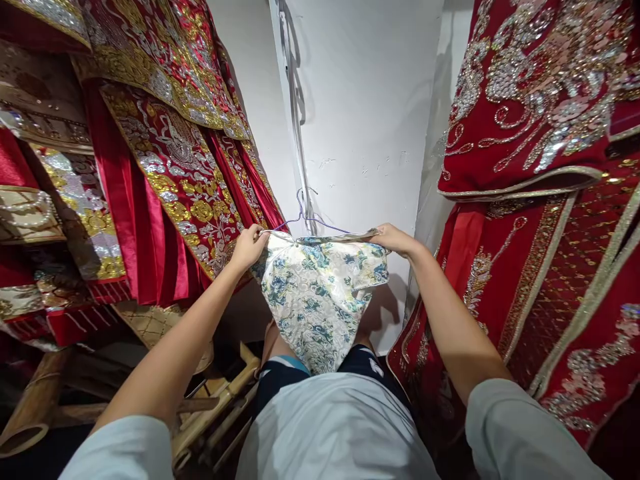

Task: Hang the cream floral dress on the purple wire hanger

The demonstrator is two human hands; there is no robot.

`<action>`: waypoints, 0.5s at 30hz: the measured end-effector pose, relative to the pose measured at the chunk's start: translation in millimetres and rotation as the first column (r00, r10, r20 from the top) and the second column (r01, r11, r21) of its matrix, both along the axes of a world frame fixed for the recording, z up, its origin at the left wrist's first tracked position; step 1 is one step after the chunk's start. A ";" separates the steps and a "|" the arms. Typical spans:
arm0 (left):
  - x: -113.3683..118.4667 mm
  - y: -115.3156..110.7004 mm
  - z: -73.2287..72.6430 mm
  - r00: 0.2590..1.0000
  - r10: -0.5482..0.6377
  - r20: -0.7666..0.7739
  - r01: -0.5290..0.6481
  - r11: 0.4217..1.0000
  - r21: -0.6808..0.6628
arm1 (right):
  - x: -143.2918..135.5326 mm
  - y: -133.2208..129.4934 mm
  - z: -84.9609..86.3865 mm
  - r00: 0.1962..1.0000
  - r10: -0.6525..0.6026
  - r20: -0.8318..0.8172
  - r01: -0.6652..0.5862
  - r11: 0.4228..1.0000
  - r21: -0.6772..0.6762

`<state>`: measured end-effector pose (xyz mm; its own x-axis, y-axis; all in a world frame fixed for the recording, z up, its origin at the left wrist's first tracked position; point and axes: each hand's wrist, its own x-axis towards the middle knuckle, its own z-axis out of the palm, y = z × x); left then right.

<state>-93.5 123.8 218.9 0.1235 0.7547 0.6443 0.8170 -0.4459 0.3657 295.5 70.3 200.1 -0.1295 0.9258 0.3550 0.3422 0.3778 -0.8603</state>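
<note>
A white garment with blue and yellow floral print (320,300) hangs spread in front of my body, its lower part against my lap. A thin purple hanger (300,208) pokes out above its top edge, hook upward. My left hand (251,247) is closed on the garment's upper left corner. At the upper right edge, my right hand (391,239) pinches the cloth, its fingertips partly hidden by the fabric. Most of the hanger's bar lies behind or inside the garment.
Red gowns with gold and silver embroidery (185,180) hang close on the left. A beaded red gown (540,200) hangs close on the right. Bamboo furniture (220,400) stands low at left. Ahead, a metal rail (293,100) runs along the white wall (365,113).
</note>
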 end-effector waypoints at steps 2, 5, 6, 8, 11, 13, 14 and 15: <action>0.7 -1.5 -2.0 0.996 0.074 0.050 -0.070 0.995 -0.073 | 6.6 -2.9 5.8 0.996 0.051 -0.069 -0.054 0.998 -0.043; 2.7 -5.0 -3.1 0.992 0.124 0.007 -0.122 0.986 -0.112 | 14.4 -0.3 7.1 0.985 0.078 -0.153 -0.100 0.985 -0.140; 2.9 -6.1 -2.9 0.993 0.120 -0.014 -0.121 0.987 -0.106 | 16.3 1.6 6.0 0.981 0.083 -0.173 -0.113 0.979 -0.172; 2.4 -7.2 -2.2 0.996 0.084 -0.021 -0.086 0.993 -0.084 | 18.8 5.6 2.7 0.971 0.099 -0.219 -0.145 0.968 -0.206; -0.1 -5.7 -1.5 0.999 0.045 0.023 -0.043 0.997 -0.068 | 19.5 10.4 -4.2 0.944 0.143 -0.299 -0.212 0.953 -0.215; -0.9 -3.7 -1.3 0.997 0.048 0.063 -0.044 0.997 -0.065 | 18.8 12.9 -9.6 0.923 0.171 -0.344 -0.259 0.939 -0.227; -0.5 -2.8 -1.2 0.995 0.051 0.085 -0.046 0.997 -0.062 | 18.2 14.0 -12.4 0.915 0.183 -0.361 -0.278 0.932 -0.232; 0.7 -2.3 -1.0 0.993 0.050 0.107 -0.044 0.997 -0.060 | 17.4 14.9 -15.2 0.907 0.189 -0.377 -0.289 0.930 -0.229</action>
<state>-92.7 121.5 217.9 0.0187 0.7944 0.6072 0.7907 -0.3835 0.4773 312.9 85.2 184.9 -0.2756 0.9486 0.1554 -0.0635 0.1433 -0.9876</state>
